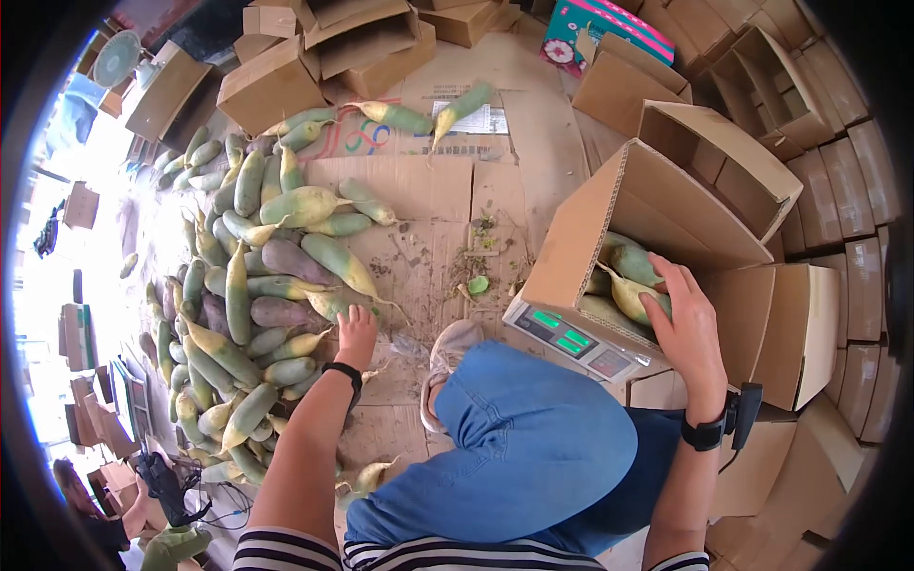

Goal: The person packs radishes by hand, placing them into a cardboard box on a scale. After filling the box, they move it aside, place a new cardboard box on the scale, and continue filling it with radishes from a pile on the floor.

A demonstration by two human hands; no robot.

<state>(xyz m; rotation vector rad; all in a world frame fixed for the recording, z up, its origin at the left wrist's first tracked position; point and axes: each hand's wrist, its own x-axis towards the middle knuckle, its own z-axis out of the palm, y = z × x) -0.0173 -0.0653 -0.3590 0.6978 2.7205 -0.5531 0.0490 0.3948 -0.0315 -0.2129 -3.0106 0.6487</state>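
Note:
My left hand [357, 335] reaches to the right edge of the radish pile, fingers slightly apart, by the end of a green radish [327, 304]. I cannot make out a firm grip there. On the right, my right hand [687, 319] is inside an open cardboard box [581, 243], thumb and fingers around a green radish with a pale yellow tip [628, 295]. More radishes lie beside and under it, partly hidden by the hand and box wall. The box rests on a digital scale [571, 338] with lit green displays.
A large pile of green and purplish radishes [238, 285] covers the left floor. Two radishes lie apart at the top, one a green radish [465, 107]. Empty cartons [724, 171] and stacked boxes [843, 190] line the right. A person [95, 519] is at lower left.

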